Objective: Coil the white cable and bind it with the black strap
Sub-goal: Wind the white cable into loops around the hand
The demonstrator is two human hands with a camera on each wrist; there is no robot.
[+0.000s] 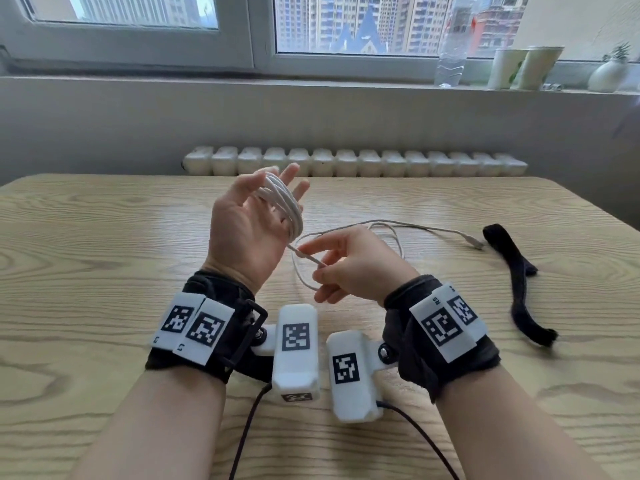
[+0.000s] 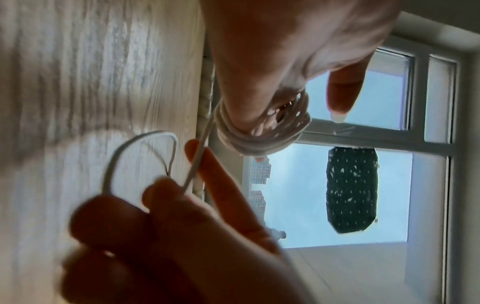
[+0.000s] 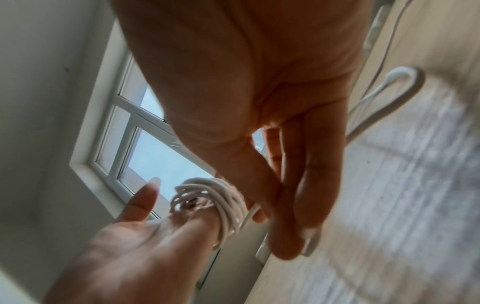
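Note:
My left hand [image 1: 256,216] is raised palm up over the wooden table [image 1: 104,271], fingers fairly straight. The white cable is wound in several turns round those fingers as a coil [image 1: 284,202] [image 2: 259,142] [image 3: 226,203]. Just below and right of it, my right hand [image 1: 346,268] pinches the strand [image 2: 197,162] that leads off the coil. The loose rest of the cable [image 1: 398,225] loops over the table to its plug [image 1: 476,242]. The black strap [image 1: 516,275] lies flat on the table at the right, apart from both hands.
A white radiator [image 1: 353,162] runs behind the table's far edge. On the windowsill stand a clear bottle [image 1: 450,46], two paper cups [image 1: 526,65] and a small vase [image 1: 607,74]. Dark leads hang from the wrist cameras toward the near edge.

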